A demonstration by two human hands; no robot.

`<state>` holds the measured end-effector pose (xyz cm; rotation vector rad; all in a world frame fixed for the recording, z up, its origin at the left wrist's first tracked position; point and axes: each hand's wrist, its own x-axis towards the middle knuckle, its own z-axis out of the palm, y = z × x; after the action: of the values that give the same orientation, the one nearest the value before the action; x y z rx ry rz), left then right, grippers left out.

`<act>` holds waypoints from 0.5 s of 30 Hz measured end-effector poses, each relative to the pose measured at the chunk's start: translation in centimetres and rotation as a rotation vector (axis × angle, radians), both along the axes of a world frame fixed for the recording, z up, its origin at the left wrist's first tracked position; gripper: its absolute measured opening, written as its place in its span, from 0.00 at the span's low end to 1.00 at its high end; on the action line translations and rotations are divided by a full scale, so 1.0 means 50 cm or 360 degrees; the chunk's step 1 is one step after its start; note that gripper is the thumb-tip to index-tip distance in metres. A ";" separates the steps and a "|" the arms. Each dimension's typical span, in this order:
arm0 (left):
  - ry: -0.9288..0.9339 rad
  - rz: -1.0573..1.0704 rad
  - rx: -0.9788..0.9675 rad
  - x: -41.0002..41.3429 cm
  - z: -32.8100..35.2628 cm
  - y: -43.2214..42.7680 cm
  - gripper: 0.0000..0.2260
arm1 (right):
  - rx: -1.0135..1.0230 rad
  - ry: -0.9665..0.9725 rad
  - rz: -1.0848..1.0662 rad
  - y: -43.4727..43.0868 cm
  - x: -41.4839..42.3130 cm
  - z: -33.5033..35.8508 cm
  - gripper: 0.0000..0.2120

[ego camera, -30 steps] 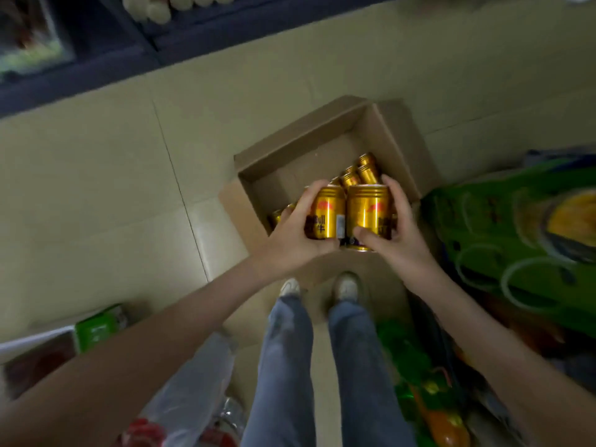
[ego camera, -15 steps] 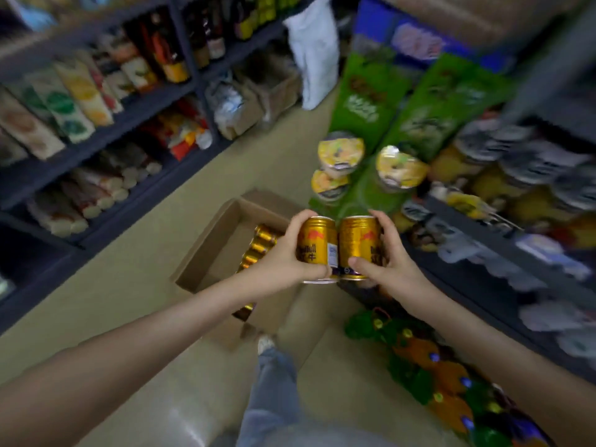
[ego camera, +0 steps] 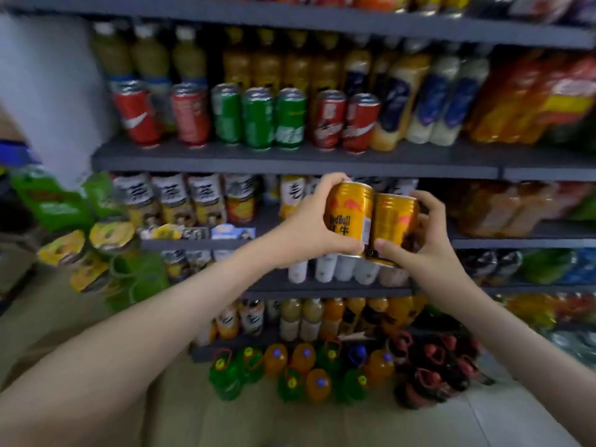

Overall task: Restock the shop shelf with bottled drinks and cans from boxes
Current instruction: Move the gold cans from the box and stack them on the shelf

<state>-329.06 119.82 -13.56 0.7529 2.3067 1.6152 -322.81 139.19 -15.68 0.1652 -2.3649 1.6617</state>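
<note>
1. The left hand (ego camera: 309, 227) grips a gold can (ego camera: 350, 214) reading "RedBull", fingers (ego camera: 330, 181) curled round it.
2. The right hand (ego camera: 422, 250) clasps a second gold can (ego camera: 392, 221), touching the first.
3. Both cans are held up before the shelf (ego camera: 290, 159), below the green cans (ego camera: 258, 122).

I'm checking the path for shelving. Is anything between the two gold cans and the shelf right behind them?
Yes. The gold cans, held by the left hand and right hand, sit in front of white-labelled bottles standing on that shelf; only a dark gap just right looks free.
</note>
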 end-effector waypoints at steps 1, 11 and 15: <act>0.0101 -0.0048 -0.0027 -0.008 0.034 0.047 0.38 | 0.0023 0.0086 -0.0082 0.042 0.004 0.026 0.36; 0.0914 -0.0049 -0.0068 -0.120 0.279 0.404 0.39 | 0.0215 0.0708 -0.0437 0.359 -0.079 0.248 0.32; 0.1144 0.0019 -0.0012 -0.186 0.354 0.493 0.40 | 0.0266 0.0781 -0.0441 0.461 -0.166 0.323 0.32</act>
<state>-338.37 144.47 4.15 1.5191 2.7610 1.4982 -331.09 162.26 0.48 0.2326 -2.0380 1.1403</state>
